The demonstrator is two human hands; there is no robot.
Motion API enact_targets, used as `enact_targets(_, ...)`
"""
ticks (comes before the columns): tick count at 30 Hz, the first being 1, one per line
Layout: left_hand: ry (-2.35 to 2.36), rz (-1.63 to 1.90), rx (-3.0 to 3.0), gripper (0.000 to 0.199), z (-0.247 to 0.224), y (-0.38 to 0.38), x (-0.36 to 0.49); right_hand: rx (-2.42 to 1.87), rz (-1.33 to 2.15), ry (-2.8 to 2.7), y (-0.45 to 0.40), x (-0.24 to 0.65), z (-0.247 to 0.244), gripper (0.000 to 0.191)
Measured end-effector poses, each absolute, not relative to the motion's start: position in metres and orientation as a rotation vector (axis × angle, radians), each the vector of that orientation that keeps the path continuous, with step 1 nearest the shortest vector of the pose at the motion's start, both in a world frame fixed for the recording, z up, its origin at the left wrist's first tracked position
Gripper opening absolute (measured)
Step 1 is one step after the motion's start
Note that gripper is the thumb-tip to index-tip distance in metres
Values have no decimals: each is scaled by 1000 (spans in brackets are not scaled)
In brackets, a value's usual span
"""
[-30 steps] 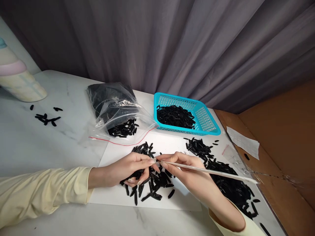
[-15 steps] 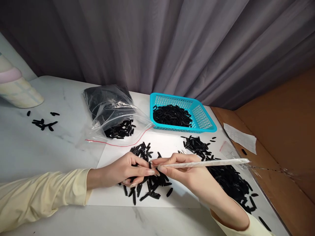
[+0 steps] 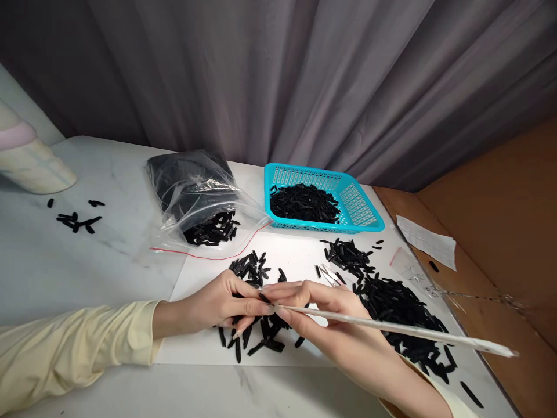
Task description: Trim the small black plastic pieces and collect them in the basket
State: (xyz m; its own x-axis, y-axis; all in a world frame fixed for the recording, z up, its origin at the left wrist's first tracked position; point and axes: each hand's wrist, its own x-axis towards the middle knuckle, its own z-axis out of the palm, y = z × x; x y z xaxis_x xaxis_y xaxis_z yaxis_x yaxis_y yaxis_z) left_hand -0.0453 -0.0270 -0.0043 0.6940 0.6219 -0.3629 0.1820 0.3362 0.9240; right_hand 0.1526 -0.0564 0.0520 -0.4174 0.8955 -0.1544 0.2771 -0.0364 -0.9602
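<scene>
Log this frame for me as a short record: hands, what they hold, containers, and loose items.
Left hand: pinches a small black elongated piece
Right hand: holds a long thin whitish stick, near end at the left fingertips; exact contact hidden
Under hands: flat white sheet with scattered black pieces
Basket: turquoise perforated plastic basket, black pieces inside
Bag: clear plastic zip bag with red line, black pieces inside
Right side: large loose black heap
</scene>
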Motion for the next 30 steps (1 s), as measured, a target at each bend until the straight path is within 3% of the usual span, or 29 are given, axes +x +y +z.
enact_targets(21, 781, 307, 1243, 47, -3, -27, -47, -1129, 1320, -1883, -54, 156, 45, 20)
enact_targets(30, 864, 491, 1420, 49, -8, -31, -43, -1193, 830, -2011, -65, 147, 35, 16)
